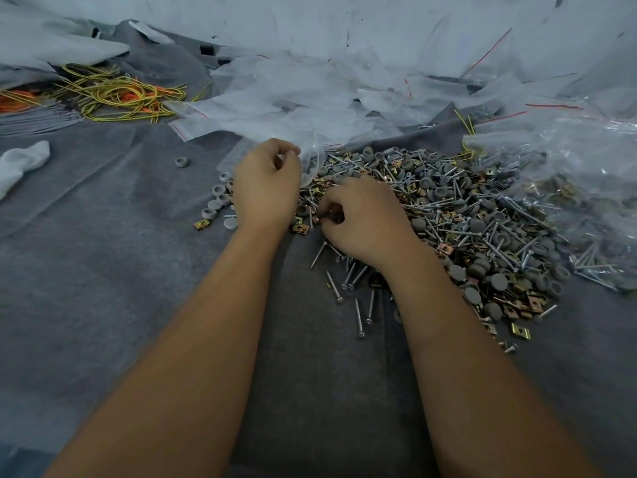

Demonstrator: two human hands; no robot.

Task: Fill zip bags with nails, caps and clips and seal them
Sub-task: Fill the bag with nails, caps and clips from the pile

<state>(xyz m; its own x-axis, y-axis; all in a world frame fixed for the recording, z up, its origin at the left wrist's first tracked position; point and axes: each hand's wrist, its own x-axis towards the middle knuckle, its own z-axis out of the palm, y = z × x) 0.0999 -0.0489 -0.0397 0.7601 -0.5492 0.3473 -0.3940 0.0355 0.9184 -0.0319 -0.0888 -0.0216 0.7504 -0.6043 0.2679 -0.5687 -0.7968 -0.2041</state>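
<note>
A big heap (465,215) of silver nails, grey round caps and brass-coloured clips lies on the grey cloth right of centre. My left hand (265,188) pinches the mouth of a clear zip bag (310,157) at the heap's left edge. My right hand (362,219) rests on the heap with its fingers curled, pinching small brass clips (322,219) at its fingertips. Several loose grey caps (217,198) lie to the left of my left hand. Loose nails (358,294) lie scattered under my right wrist.
A pile of empty clear zip bags (310,88) with red seal lines covers the back. Filled bags (586,201) sit at the right. Yellow and orange wires (113,94) lie tangled at the back left. A white rag (20,163) lies at the left edge.
</note>
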